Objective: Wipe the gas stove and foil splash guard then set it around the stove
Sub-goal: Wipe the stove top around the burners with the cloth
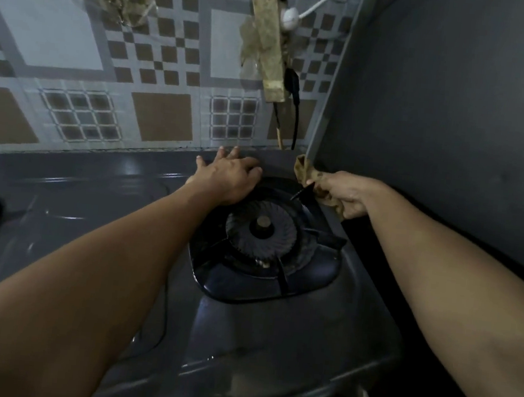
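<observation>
No brand, label or lettering can be read on anything in view. The left hand (227,176), at the centre of the frame, lies palm down on the far rim of the gas stove (261,326), its fingers straight and slightly spread, the tips reaching toward the foot of the foil splash guard (107,65); it holds nothing. The right hand (347,195), just right of centre, has its fingers curled tight round a stained brown rag (309,177), which bunches out of the fist toward the back corner and touches the tip of one arm of the pot support. The stove fills the lower middle of the frame, a dark metal top with a round black burner (261,230) set in a square black pan. The splash guard stands along the upper left and centre, printed with brown and grey tile squares, and its plain grey side panel (455,105) rises at the upper right beside the stove. A taped wooden strip (269,39) and a black cable (295,105) hang in front of the guard at upper centre.
</observation>
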`<move>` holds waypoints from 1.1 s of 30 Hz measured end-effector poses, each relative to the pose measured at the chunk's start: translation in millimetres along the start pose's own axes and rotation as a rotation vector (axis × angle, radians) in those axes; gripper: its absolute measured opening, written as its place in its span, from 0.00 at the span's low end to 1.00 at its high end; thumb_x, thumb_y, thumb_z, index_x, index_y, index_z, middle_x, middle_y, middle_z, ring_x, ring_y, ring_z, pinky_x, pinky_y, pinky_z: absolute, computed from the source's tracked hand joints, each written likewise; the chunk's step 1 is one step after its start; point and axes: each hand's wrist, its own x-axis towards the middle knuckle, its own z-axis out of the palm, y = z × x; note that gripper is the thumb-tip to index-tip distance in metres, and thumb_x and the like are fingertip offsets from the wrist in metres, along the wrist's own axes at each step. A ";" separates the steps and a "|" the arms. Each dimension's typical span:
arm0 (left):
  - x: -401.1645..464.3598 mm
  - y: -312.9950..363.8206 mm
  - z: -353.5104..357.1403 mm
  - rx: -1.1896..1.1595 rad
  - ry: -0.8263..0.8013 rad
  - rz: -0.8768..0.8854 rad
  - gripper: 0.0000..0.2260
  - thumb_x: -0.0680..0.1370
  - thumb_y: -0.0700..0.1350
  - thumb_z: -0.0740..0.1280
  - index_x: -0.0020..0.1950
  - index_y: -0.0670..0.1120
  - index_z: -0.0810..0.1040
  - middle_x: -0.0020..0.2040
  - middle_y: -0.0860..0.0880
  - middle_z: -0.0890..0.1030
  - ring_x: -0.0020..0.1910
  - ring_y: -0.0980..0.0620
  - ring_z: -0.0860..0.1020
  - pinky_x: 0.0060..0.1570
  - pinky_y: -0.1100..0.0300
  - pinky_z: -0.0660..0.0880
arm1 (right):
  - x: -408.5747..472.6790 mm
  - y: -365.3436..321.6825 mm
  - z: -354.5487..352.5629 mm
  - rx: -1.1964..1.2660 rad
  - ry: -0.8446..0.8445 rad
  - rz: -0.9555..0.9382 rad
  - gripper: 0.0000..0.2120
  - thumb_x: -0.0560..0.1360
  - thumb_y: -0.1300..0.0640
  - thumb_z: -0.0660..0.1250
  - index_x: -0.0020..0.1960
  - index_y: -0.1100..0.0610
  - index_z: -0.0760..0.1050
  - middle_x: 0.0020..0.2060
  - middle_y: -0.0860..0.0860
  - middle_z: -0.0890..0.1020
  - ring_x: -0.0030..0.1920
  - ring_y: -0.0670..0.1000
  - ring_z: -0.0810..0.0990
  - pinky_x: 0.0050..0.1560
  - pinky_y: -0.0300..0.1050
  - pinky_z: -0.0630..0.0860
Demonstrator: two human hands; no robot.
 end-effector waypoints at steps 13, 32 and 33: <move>-13.1 1.2 -2.1 -0.057 0.198 0.053 0.31 0.79 0.61 0.59 0.78 0.48 0.57 0.78 0.45 0.60 0.76 0.43 0.59 0.72 0.36 0.56 | -128.3 95.3 16.2 0.034 0.004 0.030 0.18 0.82 0.53 0.60 0.71 0.46 0.69 0.64 0.52 0.78 0.62 0.53 0.78 0.63 0.49 0.73; -88.8 19.3 16.9 0.108 0.055 0.188 0.26 0.83 0.59 0.46 0.77 0.49 0.62 0.80 0.44 0.46 0.79 0.44 0.40 0.72 0.39 0.35 | -202.1 128.9 135.9 -0.764 0.715 -0.134 0.30 0.79 0.41 0.49 0.78 0.50 0.52 0.79 0.50 0.51 0.78 0.54 0.46 0.75 0.61 0.43; -89.0 19.6 16.9 0.102 0.062 0.179 0.26 0.83 0.59 0.46 0.76 0.49 0.63 0.80 0.43 0.47 0.79 0.44 0.40 0.72 0.38 0.35 | -197.6 130.9 121.3 -0.711 0.714 -0.075 0.30 0.79 0.41 0.48 0.78 0.49 0.51 0.79 0.50 0.51 0.78 0.55 0.47 0.75 0.62 0.46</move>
